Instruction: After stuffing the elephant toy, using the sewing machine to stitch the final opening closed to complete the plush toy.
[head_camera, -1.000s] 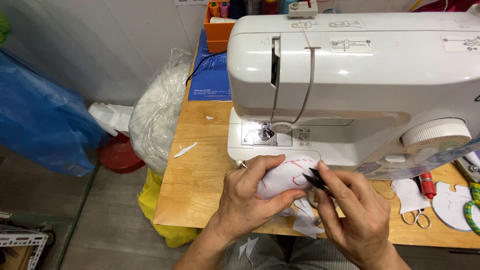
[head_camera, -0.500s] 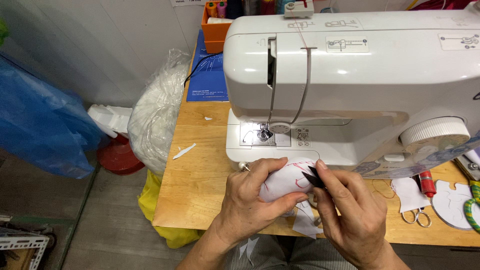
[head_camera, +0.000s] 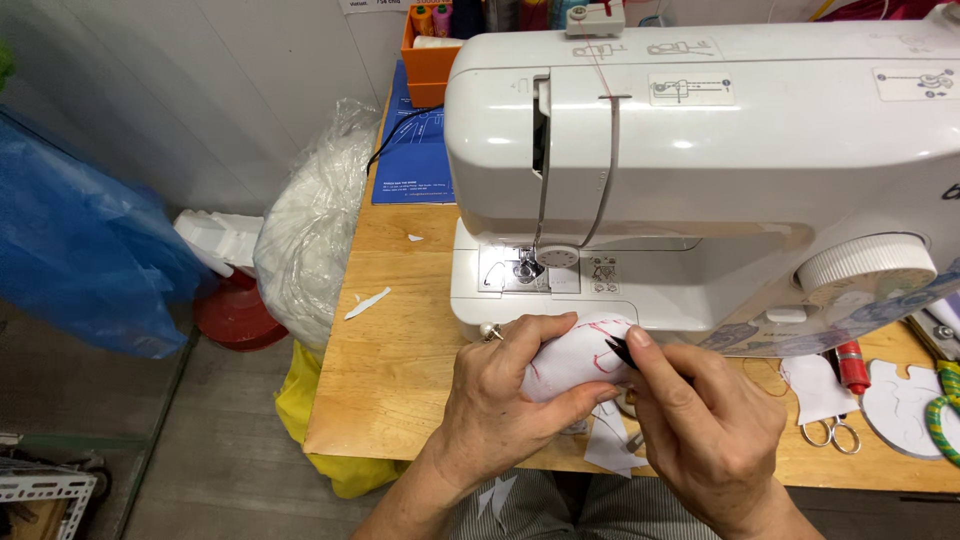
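My left hand (head_camera: 500, 400) grips a small white fabric piece (head_camera: 575, 355) marked with red lines, just in front of the white sewing machine (head_camera: 700, 170). My right hand (head_camera: 705, 420) pinches a thin dark tool (head_camera: 620, 350) whose tip touches the fabric's right edge. The needle and presser foot area (head_camera: 525, 268) sits a little beyond my left hand. Both hands hover over the front of the wooden table (head_camera: 390, 360).
Small scissors (head_camera: 828, 432), white cut shapes (head_camera: 905, 400), a red-capped item (head_camera: 852, 366) and a green band (head_camera: 942, 410) lie at right. A blue sheet (head_camera: 412, 150) and an orange box of spools (head_camera: 432, 45) stand behind. A white plastic bag (head_camera: 310, 225), a blue bag (head_camera: 80, 250) and a yellow bag (head_camera: 310, 420) are at left.
My hands and the fabric have shifted only slightly; the right hand's tool keeps working at the fabric's edge.
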